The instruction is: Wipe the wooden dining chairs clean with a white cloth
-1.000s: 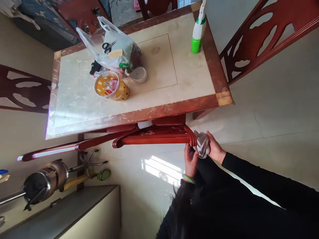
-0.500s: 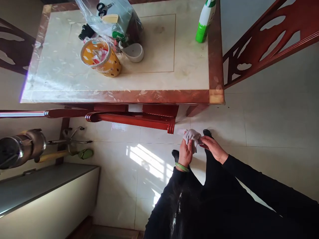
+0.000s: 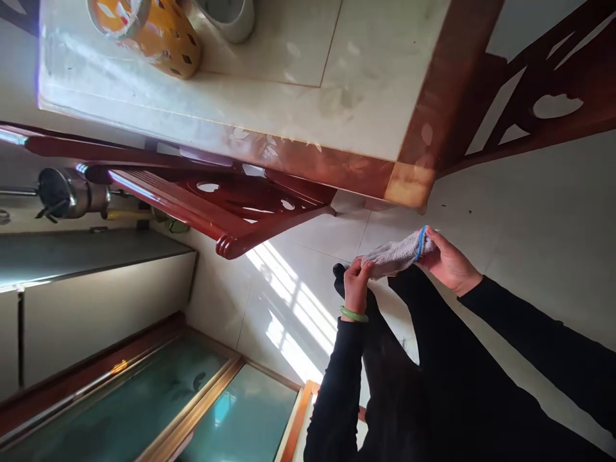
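A pale greyish cloth (image 3: 392, 256) with a blue edge is stretched between my two hands, above the floor and just off the table's near right corner. My left hand (image 3: 357, 285), with a green bangle (image 3: 353, 314) at its wrist, pinches the plain end. At the other end my right hand (image 3: 450, 262) grips the cloth beside the blue border, thumb on top. Part of the right fingers is hidden behind the cloth.
A marble-topped table (image 3: 289, 119) fills the top, bearing a yellow bin (image 3: 168, 42) and a white bowl (image 3: 233, 19). One red wooden chair (image 3: 231, 218) juts out below it; another chair (image 3: 553, 109) stands right. A glass-panelled cabinet (image 3: 240, 404) is lower left.
The bunched cloth has been spread out lengthwise, showing its blue edge. My hands have moved apart, the right one farther right and up. The view has turned and come closer to the table.
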`<action>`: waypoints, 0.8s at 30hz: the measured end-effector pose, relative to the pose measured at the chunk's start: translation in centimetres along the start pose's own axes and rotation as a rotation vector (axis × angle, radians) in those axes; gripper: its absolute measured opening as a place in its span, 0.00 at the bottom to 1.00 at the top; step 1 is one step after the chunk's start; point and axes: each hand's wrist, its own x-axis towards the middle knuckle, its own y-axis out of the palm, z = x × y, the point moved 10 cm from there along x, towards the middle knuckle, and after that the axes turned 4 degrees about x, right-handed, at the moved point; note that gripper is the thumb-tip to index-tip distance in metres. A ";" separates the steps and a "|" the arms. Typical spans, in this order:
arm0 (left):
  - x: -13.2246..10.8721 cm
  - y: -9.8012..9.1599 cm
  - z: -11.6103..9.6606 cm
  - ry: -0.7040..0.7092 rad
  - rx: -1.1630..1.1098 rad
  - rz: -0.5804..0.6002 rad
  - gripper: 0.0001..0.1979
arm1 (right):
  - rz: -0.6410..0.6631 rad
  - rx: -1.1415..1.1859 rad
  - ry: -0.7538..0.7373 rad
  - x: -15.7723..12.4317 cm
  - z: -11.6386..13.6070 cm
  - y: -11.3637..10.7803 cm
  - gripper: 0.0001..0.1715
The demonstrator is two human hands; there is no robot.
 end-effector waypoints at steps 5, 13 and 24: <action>-1.8 3.7 0.7 -0.064 -0.364 0.014 0.28 | 0.084 -0.162 0.196 -0.5 -2.1 -0.3 0.49; -3.4 1.3 3.2 -0.028 -0.382 -0.261 0.23 | 0.148 -0.328 0.118 0.0 -3.9 1.1 0.40; 0.4 5.5 -6.9 0.795 -0.165 -0.485 0.11 | 0.160 -0.840 -1.175 0.2 15.6 4.5 0.23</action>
